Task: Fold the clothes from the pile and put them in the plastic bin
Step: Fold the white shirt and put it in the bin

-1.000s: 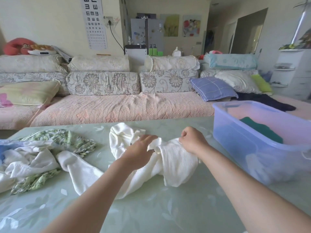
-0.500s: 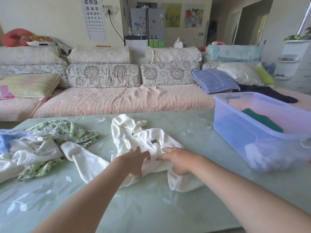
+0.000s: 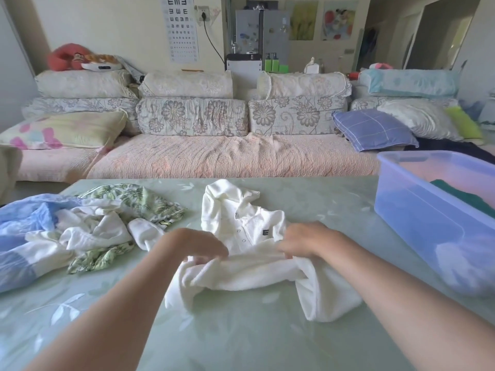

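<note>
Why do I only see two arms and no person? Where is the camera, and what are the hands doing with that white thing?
There is no machine here. The camera sits on a person's head and looks down, so you see only their arms. The left hand and the right hand each pinch a fold of a white shirt with buttons, lying on the green table. To the left is a pile of clothes waiting to be folded. To the right stands a see-through plastic bin with a dark green cloth inside. Behind is a sofa with cushions.
</note>
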`<act>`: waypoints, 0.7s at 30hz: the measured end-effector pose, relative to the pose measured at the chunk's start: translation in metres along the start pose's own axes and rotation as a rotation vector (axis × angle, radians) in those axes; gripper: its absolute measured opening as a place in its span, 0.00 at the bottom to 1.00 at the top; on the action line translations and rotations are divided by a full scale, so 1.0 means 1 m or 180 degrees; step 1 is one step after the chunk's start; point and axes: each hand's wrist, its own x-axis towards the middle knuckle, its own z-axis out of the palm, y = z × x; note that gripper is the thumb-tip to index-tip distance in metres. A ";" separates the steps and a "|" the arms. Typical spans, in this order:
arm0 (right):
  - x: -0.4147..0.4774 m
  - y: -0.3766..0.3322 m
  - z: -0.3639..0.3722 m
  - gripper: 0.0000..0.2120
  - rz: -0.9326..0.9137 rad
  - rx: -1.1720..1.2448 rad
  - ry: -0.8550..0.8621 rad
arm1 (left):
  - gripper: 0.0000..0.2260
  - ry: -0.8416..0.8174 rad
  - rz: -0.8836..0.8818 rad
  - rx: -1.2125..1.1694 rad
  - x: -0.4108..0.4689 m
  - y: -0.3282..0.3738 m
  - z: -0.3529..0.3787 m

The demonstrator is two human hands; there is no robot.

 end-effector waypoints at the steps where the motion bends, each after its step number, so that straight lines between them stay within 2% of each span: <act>1: 0.008 -0.001 -0.003 0.17 -0.0049 0.0044 0.0317 | 0.15 0.0117 0.0075 -0.0329 0.004 0.000 -0.006; 3: 0.026 -0.004 -0.005 0.17 -0.0206 0.0013 0.0958 | 0.13 0.0689 0.0180 -0.0606 0.015 0.002 -0.016; 4: 0.036 -0.008 -0.003 0.14 -0.0316 -0.0018 0.1144 | 0.13 0.1100 0.0181 -0.0456 0.023 0.002 -0.020; 6: 0.059 -0.017 0.003 0.09 -0.0505 -0.0014 0.1136 | 0.17 0.1783 0.0165 -0.0023 0.039 0.000 -0.022; 7: 0.071 -0.021 0.007 0.11 -0.0576 0.0017 0.1018 | 0.20 0.1905 0.0142 0.0026 0.048 -0.002 -0.022; 9: 0.096 -0.027 0.009 0.20 -0.0642 0.0146 0.0877 | 0.27 0.1776 -0.0063 0.0100 0.064 -0.006 -0.025; 11: 0.118 -0.032 0.009 0.29 -0.0654 0.0212 0.0803 | 0.32 0.1398 -0.0282 0.0260 0.077 -0.007 -0.032; 14: 0.144 -0.032 0.011 0.36 -0.0549 0.0111 0.0375 | 0.32 0.0832 -0.0283 0.0370 0.094 -0.006 -0.040; 17: 0.168 -0.026 0.013 0.31 -0.0511 -0.0291 0.0230 | 0.22 0.0879 -0.0199 0.0571 0.114 -0.005 -0.049; 21: 0.195 -0.016 0.012 0.19 -0.0638 -0.0042 0.0456 | 0.09 0.1082 -0.0258 0.1051 0.130 0.005 -0.073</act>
